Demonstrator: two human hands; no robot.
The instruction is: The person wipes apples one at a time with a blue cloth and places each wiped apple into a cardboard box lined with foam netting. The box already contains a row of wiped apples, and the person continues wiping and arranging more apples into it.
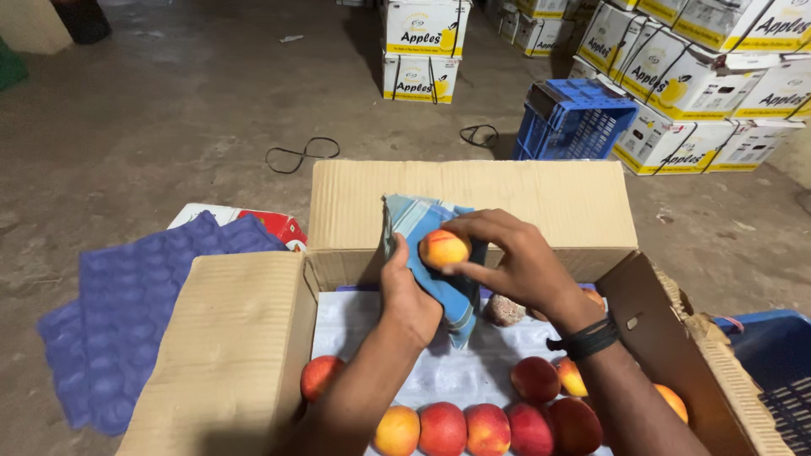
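Observation:
My left hand [408, 297] holds a blue striped cloth [427, 226] up over the open cardboard box [473, 203]. My right hand [507, 257] grips a yellow-red apple [443, 248] and presses it against the cloth. Below, several red and yellow apples [488, 428] lie in a row on white paper lining [465, 371] inside the box. One brownish, spoiled-looking fruit [504, 311] sits near the back of the box.
Purple moulded fruit trays [127, 304] lie on the floor to the left. A blue plastic crate [570, 118] and stacked white fruit cartons [710, 76] stand at the back right. Black cords [300, 154] lie on the concrete floor. Another blue crate [773, 363] is at right.

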